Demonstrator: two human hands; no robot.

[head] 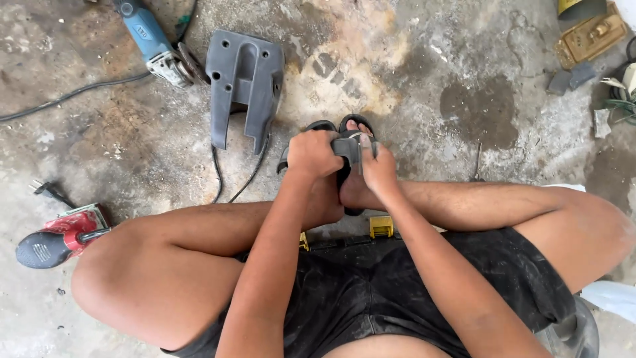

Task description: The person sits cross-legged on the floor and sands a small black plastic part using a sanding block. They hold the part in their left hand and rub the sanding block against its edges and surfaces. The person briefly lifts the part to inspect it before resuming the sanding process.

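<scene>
From the head camera we look straight down at a person squatting low, knees spread wide, both forearms reaching forward between the legs. We see the left hand [313, 154] curled into a fist over the left end of a small dark grey moulded plastic part [346, 147], knuckles up, fingers wrapped tight around it. The right hand [379, 171] meets it from the other side, thumb and fingers pinched on the part's right edge, so both hands are clamped on the same piece and nearly touch each other. The part sits just above the person's feet, which rest in black sandals [358, 124] on the ground.

Below is a rough, stained concrete floor [424, 59], blotched with pale and dark patches. A larger grey plastic cover with screw holes [242, 79] lies flat ahead and to the left of the hands, well apart from them. Just beside its upper left corner lies a blue angle grinder [154, 41], its black cable [66, 96] trailing off to the left. At the far left we see a red and black power tool [59, 237] near the left knee. In the upper right corner rests a yellowish flat tool [591, 36], and the person wears dusty black shorts [371, 285].
</scene>
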